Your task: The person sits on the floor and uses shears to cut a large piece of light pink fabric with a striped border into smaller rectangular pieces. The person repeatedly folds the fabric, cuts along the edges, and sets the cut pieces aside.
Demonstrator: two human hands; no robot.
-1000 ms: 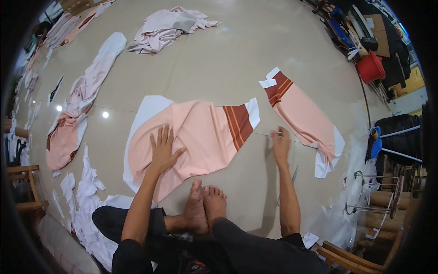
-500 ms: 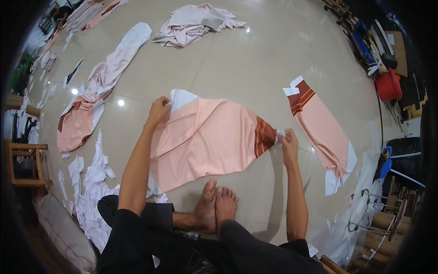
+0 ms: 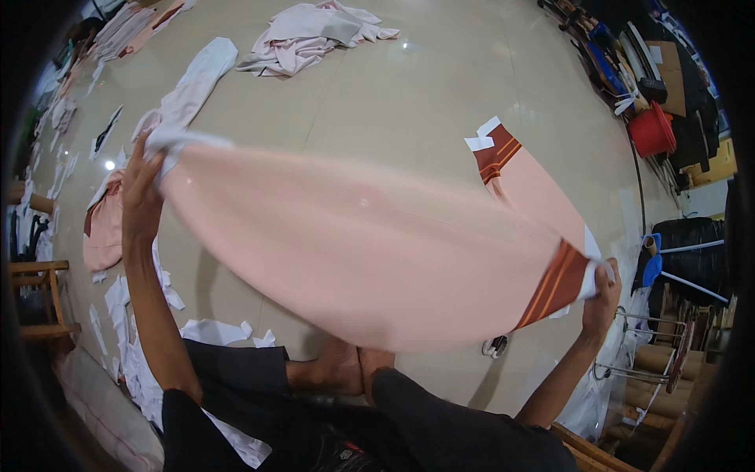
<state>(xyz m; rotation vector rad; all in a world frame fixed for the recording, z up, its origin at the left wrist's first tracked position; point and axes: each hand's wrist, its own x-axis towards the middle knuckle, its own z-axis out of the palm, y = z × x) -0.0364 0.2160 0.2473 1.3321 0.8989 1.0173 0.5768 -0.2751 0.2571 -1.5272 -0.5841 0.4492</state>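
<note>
A pink fabric panel point(image 3: 346, 244) hangs stretched between my hands, blurred by motion, its lower edge sagging over my feet. My left hand point(image 3: 143, 197) is closed on the panel's white edge at the left. At the other end my right hand point(image 3: 602, 303) grips the white strip beside a dark red band with orange stripes point(image 3: 544, 287). Partly behind it lies a similar pink panel point(image 3: 543, 185) on the floor, with a red striped end and white tabs. Below the raised panel's lower edge, what look like scissor handles point(image 3: 495, 346) show.
White fabric scraps point(image 3: 138, 346) lie at the left by a wooden stool point(image 3: 39, 299). Bunched pink-and-white cloth point(image 3: 189, 86) rests at far left, a pale cloth heap point(image 3: 307, 35) at the back. On the right stand a red bucket point(image 3: 651, 130) and a metal rack point(image 3: 653, 338).
Both hands have lifted the pink panel off the floor and spread wider apart, the left going left and up, the right going right and down. The view has shifted slightly.
</note>
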